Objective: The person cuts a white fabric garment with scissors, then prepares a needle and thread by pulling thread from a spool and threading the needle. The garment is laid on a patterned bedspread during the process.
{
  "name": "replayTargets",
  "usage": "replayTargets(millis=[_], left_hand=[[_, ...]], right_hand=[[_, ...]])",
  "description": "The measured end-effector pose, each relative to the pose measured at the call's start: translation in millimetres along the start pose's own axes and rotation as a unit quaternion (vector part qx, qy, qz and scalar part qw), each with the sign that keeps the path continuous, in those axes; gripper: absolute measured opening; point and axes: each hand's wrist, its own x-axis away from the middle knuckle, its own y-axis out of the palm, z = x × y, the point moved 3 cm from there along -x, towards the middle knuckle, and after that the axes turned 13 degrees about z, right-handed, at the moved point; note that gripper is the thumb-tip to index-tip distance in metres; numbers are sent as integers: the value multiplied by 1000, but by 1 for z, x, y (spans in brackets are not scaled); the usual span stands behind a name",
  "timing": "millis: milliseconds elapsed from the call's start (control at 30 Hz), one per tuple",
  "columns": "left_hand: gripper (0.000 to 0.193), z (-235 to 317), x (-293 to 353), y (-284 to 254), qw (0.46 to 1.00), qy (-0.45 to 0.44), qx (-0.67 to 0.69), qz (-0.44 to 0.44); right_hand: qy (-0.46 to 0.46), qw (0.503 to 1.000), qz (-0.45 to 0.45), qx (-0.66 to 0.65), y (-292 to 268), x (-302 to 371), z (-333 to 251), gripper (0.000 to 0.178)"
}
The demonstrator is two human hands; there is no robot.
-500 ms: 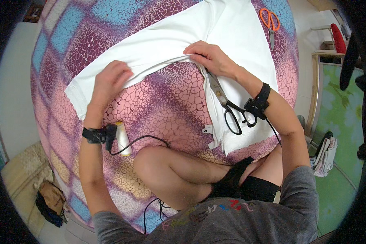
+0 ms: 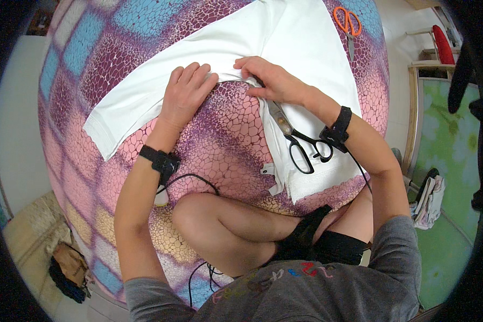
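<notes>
The left hand (image 2: 187,95) and right hand (image 2: 276,81) are being held just apart at the cloth's (image 2: 311,59) near edge; whether it is being gripped cannot be told. The cloth is being supported by the blanket (image 2: 225,134), black scissors (image 2: 285,129) being carried on its near right part, orange scissors (image 2: 350,34) being seen far right.

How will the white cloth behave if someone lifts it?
Likely floppy: the white cloth creases and bunches near the left hand and right hand. Probably light for its spread, since its folds look thin. Lifting its near end may make the black-handled scissors slide, as they lie on it.
</notes>
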Motion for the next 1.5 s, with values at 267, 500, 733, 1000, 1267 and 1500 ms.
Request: replayTargets(millis=[267, 500, 733, 1000, 1267, 1500], left_hand=[[13, -5, -8, 4, 997, -19, 79, 4], [11, -14, -18, 14, 984, -96, 150, -11], [10, 19, -10, 8, 986, -17, 163, -34], [23, 62, 7, 32, 713, -569, 403, -73], [22, 80, -6, 57, 391, -783, 457, 159], [17, 80, -2, 48, 705, -579, 379, 158]], right_hand=[[-149, 983, 73, 84, 3, 3, -3, 26], [-146, 982, 107, 48, 4, 0, 7, 23], [30, 977, 200, -66, -34, 30, -6, 10], [323, 933, 157, -36, -71, 162, -3, 14], [288, 934, 169, 129, -47, 188, -16, 44], [142, 941, 213, 222, -31, 194, -25, 37]])
